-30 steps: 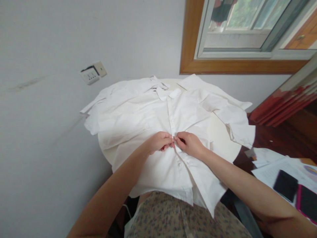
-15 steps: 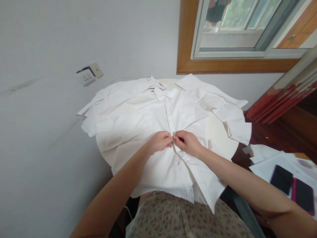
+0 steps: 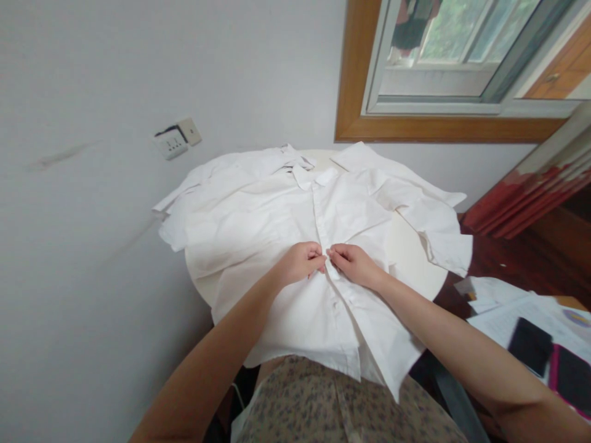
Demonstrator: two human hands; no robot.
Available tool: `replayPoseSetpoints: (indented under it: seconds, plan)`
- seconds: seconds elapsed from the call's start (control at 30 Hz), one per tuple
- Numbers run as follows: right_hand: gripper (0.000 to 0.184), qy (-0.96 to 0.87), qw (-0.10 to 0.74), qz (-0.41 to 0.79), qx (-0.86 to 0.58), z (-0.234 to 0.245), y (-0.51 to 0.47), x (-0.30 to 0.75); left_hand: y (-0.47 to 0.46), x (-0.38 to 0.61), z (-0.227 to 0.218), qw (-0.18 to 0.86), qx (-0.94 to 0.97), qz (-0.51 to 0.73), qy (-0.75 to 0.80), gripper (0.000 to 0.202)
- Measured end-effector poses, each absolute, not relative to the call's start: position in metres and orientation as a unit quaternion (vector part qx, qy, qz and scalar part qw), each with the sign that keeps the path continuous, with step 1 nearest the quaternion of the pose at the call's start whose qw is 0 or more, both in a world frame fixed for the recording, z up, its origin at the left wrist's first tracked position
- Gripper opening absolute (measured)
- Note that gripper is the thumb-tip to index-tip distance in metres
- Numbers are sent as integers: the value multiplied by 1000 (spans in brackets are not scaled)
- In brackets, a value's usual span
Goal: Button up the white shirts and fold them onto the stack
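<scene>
A white long-sleeved shirt [image 3: 249, 227] lies front up across a round cream table [image 3: 410, 252], its collar [image 3: 314, 178] at the far side. Above the middle of its front opening, my left hand [image 3: 302, 263] and my right hand [image 3: 353, 263] meet almost fingertip to fingertip. Each pinches the shirt's button placket from its own side. Any button between the fingers is too small or hidden to make out. Below my hands the two front edges part, and the hem hangs over the table's near edge.
A wall with a socket [image 3: 170, 143] stands behind and left, a wood-framed window [image 3: 443, 129] behind right. At the right are a red and white curtain [image 3: 512, 203], papers [image 3: 498, 307], a black phone [image 3: 530, 346] and a pink-edged device [image 3: 572, 375].
The view has shifted slightly, so the scene sits a little further right and lower. My hands stay at the same spot on the placket, with a small shift of the fingers.
</scene>
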State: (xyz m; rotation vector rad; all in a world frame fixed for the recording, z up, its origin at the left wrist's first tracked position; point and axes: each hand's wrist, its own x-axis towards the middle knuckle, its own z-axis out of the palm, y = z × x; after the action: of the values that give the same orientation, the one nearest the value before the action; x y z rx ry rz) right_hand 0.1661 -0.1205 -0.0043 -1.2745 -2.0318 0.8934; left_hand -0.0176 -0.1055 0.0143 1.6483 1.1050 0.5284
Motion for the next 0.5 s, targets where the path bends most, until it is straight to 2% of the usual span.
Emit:
replayPoseSetpoints:
  seconds: [0.1, 0.3, 0.4, 0.5]
  plan:
    - [40, -734, 293, 395, -469, -7, -118, 167, -105, -19, 15, 501, 698, 212, 466, 13]
    - [38, -715, 304, 420, -468, 2, -125, 166, -103, -22, 8, 396, 755, 211, 478, 22]
    - [32, -668, 347, 430, -498, 17, -125, 187, -100, -28, 12, 284, 772, 250, 512, 27]
    - [29, -637, 394, 330, -575, 28, -114, 232, -86, -42, 19, 123, 796, 248, 538, 23]
